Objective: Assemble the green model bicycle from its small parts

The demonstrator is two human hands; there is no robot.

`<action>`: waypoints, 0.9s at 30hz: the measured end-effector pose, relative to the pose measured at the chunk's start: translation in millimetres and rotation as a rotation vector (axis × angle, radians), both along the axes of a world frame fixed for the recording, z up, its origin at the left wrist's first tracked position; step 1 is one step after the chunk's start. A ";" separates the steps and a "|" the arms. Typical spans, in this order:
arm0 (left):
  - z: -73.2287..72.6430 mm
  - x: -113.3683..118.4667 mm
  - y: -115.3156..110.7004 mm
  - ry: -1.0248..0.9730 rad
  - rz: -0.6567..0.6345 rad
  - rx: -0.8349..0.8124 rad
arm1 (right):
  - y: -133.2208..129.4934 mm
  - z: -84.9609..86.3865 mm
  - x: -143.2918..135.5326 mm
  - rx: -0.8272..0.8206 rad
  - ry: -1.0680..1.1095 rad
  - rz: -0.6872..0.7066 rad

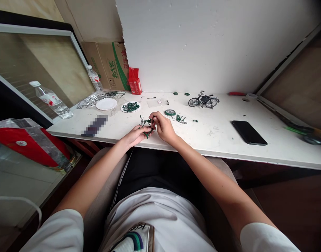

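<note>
In the head view, the left hand [135,135] holds a slim green model-bicycle frame [147,135] above the white tabletop [192,136], near its front edge. The right hand [163,126] has its fingertips drawn narrow at the frame — whether they pinch a part, I cannot tell. Beyond lie a green-rimmed spoked wheel [170,112] and — farther right — a black model bicycle [204,99].

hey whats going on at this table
A person seated at a white table is handling a small green bicycle-like frame: the left hand holds it, and the right hand is close against it. What exactly the right fingers pinch is too small to tell. A green wheel lies nearby, more green parts are on a white plate, and a black model bicycle stands farther back.
</note>
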State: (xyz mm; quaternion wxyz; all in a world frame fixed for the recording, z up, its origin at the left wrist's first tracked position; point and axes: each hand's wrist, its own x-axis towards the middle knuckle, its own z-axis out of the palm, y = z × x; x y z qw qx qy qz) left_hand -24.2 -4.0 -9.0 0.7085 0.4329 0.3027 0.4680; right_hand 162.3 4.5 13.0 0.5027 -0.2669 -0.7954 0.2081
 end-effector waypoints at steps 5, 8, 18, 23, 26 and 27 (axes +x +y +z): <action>0.7 -0.2 -0.7 -0.009 -0.007 -0.001 | -0.1 0.3 -0.1 -0.013 0.004 0.003; 0.2 -0.6 -0.9 -0.004 -0.009 0.005 | -0.7 0.1 -0.1 -0.008 -0.001 0.004; -0.7 -1.3 -1.5 0.016 -0.002 0.029 | -1.0 -0.4 0.0 0.010 -0.021 0.002; -2.2 -1.5 -1.2 0.018 0.002 0.044 | -3.0 1.7 0.2 0.023 -0.044 -0.006; -3.3 -1.6 -0.4 0.019 0.003 0.043 | -4.0 2.7 1.3 0.044 -0.073 -0.020; -3.7 -1.6 -0.1 0.018 0.007 0.042 | -4.3 2.9 1.6 0.053 -0.084 -0.023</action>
